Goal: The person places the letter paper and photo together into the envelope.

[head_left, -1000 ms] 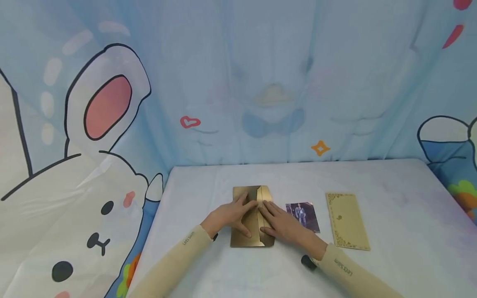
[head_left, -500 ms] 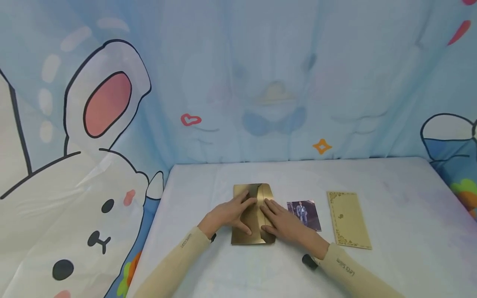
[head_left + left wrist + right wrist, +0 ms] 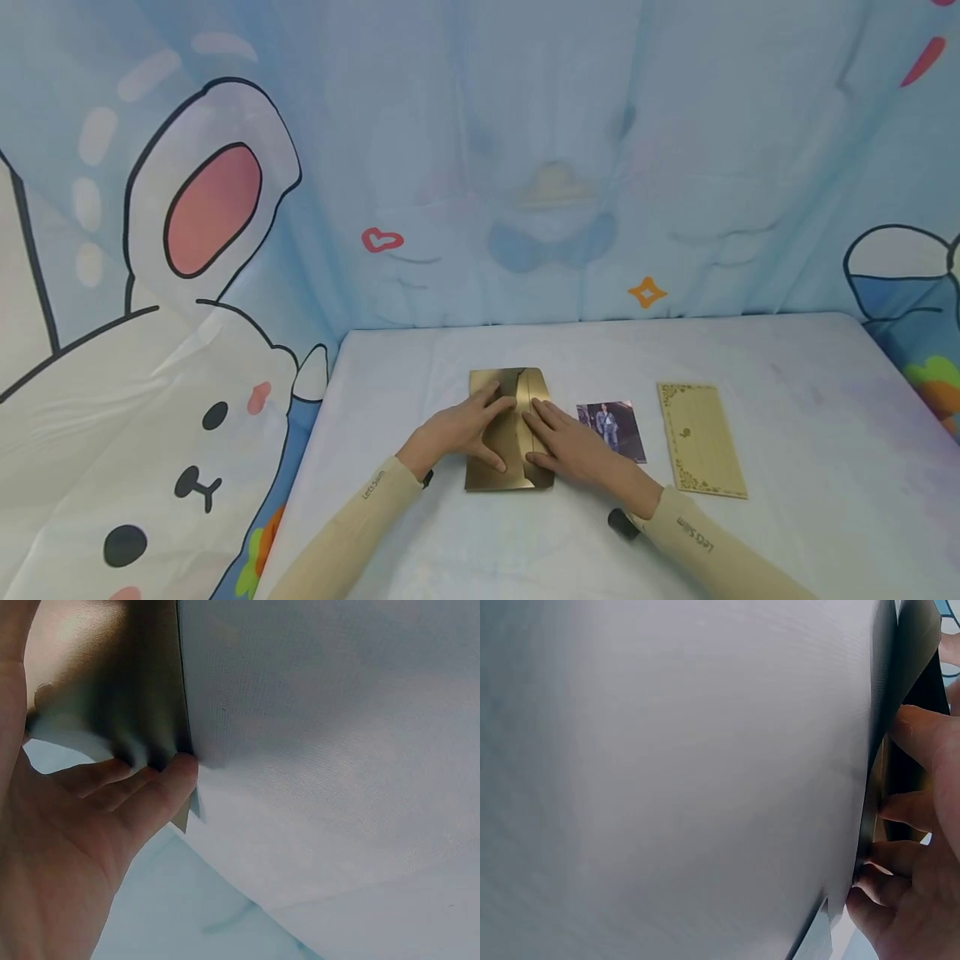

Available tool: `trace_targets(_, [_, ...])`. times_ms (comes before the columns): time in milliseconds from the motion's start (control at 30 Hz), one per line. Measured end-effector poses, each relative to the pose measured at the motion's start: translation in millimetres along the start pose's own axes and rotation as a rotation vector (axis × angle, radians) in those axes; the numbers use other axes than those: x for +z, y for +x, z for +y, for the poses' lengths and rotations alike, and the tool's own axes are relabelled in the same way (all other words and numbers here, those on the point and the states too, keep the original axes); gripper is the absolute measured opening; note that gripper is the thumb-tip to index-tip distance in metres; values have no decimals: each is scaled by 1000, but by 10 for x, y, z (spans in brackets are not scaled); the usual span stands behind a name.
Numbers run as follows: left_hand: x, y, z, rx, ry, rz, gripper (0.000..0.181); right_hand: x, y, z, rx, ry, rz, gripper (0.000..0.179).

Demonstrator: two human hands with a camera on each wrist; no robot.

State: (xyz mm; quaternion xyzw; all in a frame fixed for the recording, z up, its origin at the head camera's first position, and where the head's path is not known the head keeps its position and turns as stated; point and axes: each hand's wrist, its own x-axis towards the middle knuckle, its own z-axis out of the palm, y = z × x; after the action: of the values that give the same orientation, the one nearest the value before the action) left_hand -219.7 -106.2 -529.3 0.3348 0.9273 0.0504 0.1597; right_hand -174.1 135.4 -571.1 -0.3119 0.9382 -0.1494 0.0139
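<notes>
A shiny gold paper envelope lies on the white table in the head view, its flap along the right side. My left hand rests on the envelope's body, thumb and fingers spread apart. On the flap side my right hand presses with its fingers extended. The left wrist view shows the left hand with its fingertips at the envelope's edge. In the right wrist view, the right hand touches the envelope's flap, which bends up at the top of that view.
Right of the envelope lies a small photo of a person, partly behind the right hand. Further right is a flat gold card or envelope with patterned corners. The table ends at a cartoon-printed blue curtain.
Both hands stay at nearly the same places on the envelope. Its flap edge looks slightly more curved than before. The head view has shifted a little.
</notes>
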Motion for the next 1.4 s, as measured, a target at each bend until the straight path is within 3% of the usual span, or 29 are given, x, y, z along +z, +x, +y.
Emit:
trace_targets(267, [-12, 24, 13, 21, 42, 4, 109, -30, -10, 21, 3, 4, 4, 68])
trace_targets(833, [0, 36, 4, 2, 51, 0, 109, 17, 4, 43, -10, -14, 21, 70])
trace_targets(1400, [-45, 53, 67, -25, 76, -51, 109, -46, -27, 1, -7, 41, 37, 66])
